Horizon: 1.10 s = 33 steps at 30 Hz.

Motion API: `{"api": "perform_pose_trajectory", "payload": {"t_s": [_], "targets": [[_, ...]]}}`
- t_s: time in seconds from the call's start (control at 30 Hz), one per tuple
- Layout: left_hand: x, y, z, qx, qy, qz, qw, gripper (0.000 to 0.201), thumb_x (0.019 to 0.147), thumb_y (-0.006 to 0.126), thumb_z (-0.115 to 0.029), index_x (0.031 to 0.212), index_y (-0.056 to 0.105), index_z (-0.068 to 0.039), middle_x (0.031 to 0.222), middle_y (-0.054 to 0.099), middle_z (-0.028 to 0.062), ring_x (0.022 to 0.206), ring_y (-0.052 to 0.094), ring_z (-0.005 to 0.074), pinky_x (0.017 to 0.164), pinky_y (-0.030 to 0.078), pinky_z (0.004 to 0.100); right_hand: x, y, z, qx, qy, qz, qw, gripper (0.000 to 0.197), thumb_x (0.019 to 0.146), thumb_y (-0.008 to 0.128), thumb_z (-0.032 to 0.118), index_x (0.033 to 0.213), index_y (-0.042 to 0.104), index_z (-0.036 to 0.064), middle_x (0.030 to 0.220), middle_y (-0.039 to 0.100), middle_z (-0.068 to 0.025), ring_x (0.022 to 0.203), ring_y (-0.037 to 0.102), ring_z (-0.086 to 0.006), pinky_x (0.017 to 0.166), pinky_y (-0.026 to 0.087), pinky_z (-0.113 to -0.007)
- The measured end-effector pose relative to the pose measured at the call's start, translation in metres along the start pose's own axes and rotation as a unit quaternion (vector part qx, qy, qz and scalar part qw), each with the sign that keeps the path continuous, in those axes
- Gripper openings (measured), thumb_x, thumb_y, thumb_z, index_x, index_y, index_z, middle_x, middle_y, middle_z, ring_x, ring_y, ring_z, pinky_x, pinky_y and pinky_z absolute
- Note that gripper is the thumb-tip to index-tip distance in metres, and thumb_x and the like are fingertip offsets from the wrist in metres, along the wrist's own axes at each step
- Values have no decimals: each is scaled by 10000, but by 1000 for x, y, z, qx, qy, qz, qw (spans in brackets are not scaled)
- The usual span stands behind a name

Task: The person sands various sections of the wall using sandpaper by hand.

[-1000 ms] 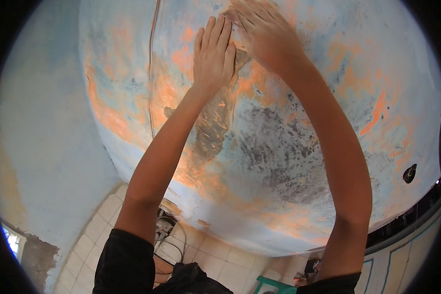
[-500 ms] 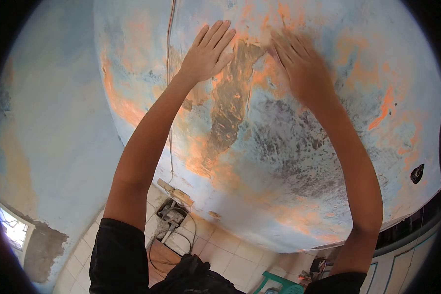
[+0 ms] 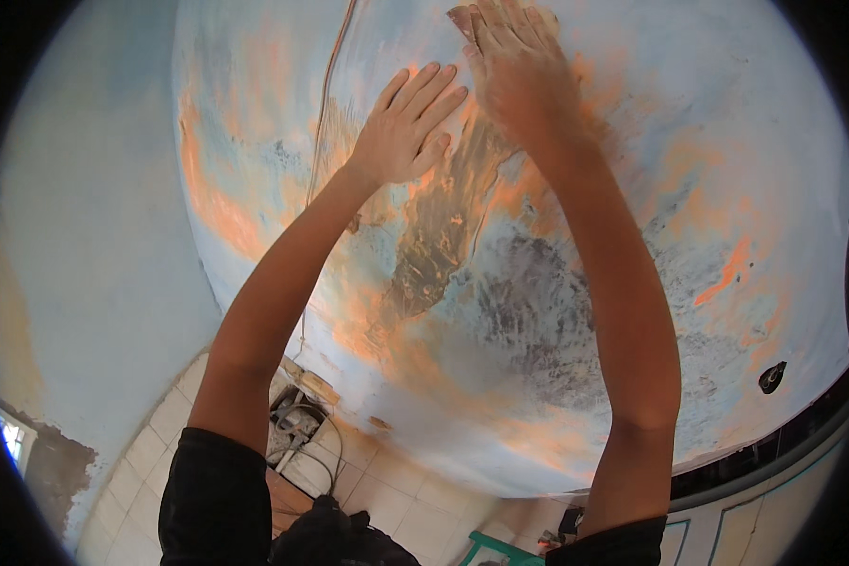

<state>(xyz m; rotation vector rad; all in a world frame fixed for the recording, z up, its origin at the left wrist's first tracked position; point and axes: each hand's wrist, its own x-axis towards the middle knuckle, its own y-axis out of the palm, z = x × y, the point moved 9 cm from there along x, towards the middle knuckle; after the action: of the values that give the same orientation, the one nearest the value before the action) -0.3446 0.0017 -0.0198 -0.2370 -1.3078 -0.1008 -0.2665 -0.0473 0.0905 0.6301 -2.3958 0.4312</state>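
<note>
In front of me is a wall [image 3: 623, 255] with worn pale blue paint, orange patches and a bare grey-brown strip. My left hand [image 3: 401, 127] lies flat against it, fingers spread, holding nothing. Higher up and to the right, my right hand [image 3: 524, 85] presses a thin brown sheet to the wall, by its look a piece of sandpaper [image 3: 460, 21]. Only its edges show beside the stretched fingers; the rest is hidden under the hand.
A thin cable [image 3: 328, 75] runs down the wall left of my left hand. Below are a wooden block [image 3: 319, 387], a grey device with a cord [image 3: 294, 420] and a green plastic stool [image 3: 500, 547] on the tiled floor. A dark round fitting [image 3: 772, 378] sits at the right.
My right hand has moved up the wall and a little left, and the brown sheet's edges now show. My left hand stays flat on the wall. The view has shifted slightly.
</note>
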Motion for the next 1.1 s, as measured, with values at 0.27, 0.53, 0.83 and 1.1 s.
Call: {"api": "perform_pose_trajectory", "payload": {"t_s": [0.27, 0.53, 0.83, 1.1], "targets": [[-3, -1, 7, 17, 19, -12, 1000, 495, 979, 328, -337, 1418, 407, -122, 1491, 343, 112, 1384, 293, 294, 1129, 195, 474, -85, -32, -39, -12, 61, 56, 996, 324, 923, 524, 178, 1240, 585, 203, 1275, 569, -14, 1279, 447, -230, 1064, 358, -410], [0, 2, -5, -9, 18, -15, 1000, 491, 973, 343, -329, 1433, 384, -162, 1497, 336, 73, 1383, 299, 259, 1143, 203, 460, -33, -16, -31, -90, 47, 26, 994, 353, 962, 497, 217, 1310, 549, 189, 1409, 468, -7, 1335, 385, -245, 1108, 328, -427], [-2, -3, 2, 2, 17, -32, 999, 503, 970, 371, -347, 1448, 359, -191, 1509, 316, 31, 1388, 290, 220, 1157, 203, 438, -85, -23, -28, -132, 49, 156, 978, 405, 937, 548, 214, 1338, 514, 171, 1424, 445, -14, 1344, 366, -254, 1100, 325, -458], [-5, -3, 3, -11, 12, -40, 999, 501, 965, 384, -337, 1448, 361, -203, 1514, 308, 13, 1394, 277, 207, 1160, 192, 430, -19, -23, -6, -70, 23, 90, 993, 447, 854, 538, 147, 1297, 532, 91, 1336, 498, -164, 1327, 359, -358, 1109, 252, -479]]}}
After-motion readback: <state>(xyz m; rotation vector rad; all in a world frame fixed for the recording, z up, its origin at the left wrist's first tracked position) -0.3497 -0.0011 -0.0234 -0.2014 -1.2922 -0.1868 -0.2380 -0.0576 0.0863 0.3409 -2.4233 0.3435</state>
